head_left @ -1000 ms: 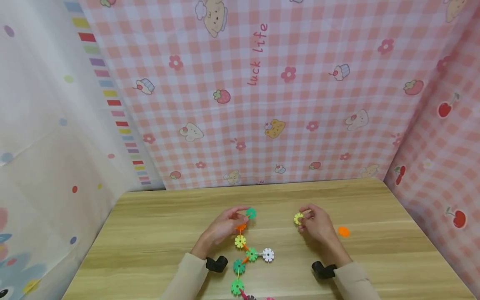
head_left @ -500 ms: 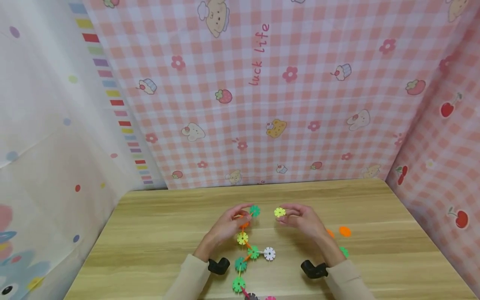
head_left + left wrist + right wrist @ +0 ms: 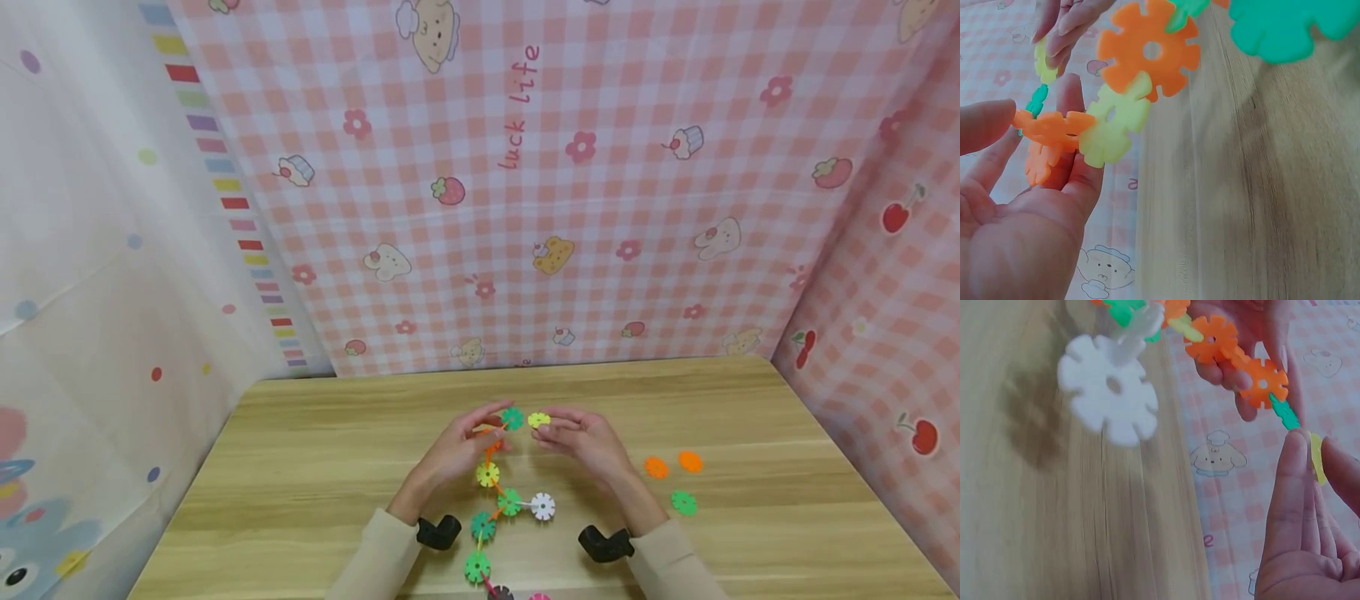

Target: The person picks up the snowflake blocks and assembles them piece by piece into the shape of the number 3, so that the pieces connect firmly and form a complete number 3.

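A chain of interlocking snowflake discs hangs from my left hand (image 3: 452,450), which pinches an orange disc (image 3: 1054,130) near its upper end. Beyond those fingers a teal-green disc (image 3: 513,418) forms the tip. My right hand (image 3: 592,447) pinches a single yellow disc (image 3: 1318,459) between thumb and fingers, its edge close to the green one. Lower down the chain come another yellow disc (image 3: 487,475), a light green disc (image 3: 509,502) and a white disc (image 3: 1135,400) branching off to the right. The chain's lowest part runs out of the head view.
Two loose orange discs (image 3: 656,467) and a loose green disc (image 3: 683,502) lie on the wooden table (image 3: 780,517), right of my right forearm. A pink checked cloth (image 3: 645,192) hangs behind the table's far edge. Each wrist wears a black camera mount (image 3: 606,543).
My right hand has moved left with the yellow disc, up close to the green disc at the chain's tip. My left hand and the chain have shifted slightly right, uncovering loose discs.
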`<action>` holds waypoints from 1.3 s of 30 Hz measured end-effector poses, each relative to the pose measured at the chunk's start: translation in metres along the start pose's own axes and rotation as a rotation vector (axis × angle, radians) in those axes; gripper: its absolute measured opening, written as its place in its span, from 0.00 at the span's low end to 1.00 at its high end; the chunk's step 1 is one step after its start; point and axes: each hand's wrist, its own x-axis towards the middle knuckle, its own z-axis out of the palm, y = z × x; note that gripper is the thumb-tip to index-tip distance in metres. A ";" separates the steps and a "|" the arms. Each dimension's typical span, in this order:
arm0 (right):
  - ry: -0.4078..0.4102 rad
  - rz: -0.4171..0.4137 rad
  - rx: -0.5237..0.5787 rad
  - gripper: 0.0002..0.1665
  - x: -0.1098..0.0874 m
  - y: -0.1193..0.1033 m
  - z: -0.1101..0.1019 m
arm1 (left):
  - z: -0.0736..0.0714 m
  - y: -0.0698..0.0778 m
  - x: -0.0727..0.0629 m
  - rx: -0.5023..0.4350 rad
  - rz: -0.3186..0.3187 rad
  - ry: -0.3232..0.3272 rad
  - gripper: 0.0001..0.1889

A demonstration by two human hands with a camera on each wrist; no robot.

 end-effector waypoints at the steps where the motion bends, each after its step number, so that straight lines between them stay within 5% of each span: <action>1: 0.005 0.000 0.004 0.28 0.001 0.000 0.001 | 0.000 0.001 0.000 0.001 0.005 -0.001 0.23; 18: 0.033 -0.013 0.079 0.26 0.000 0.003 0.011 | -0.002 0.004 -0.001 0.004 0.073 0.009 0.25; 25: 0.162 -0.035 0.260 0.18 0.001 0.003 0.023 | -0.003 0.005 0.000 -0.028 0.085 0.001 0.24; 33: 0.205 -0.048 0.396 0.12 0.000 0.009 0.033 | -0.004 0.004 -0.002 -0.041 0.098 0.035 0.24; 39: 0.220 -0.059 0.413 0.24 0.000 0.013 0.039 | -0.003 0.002 -0.003 -0.033 0.110 0.044 0.24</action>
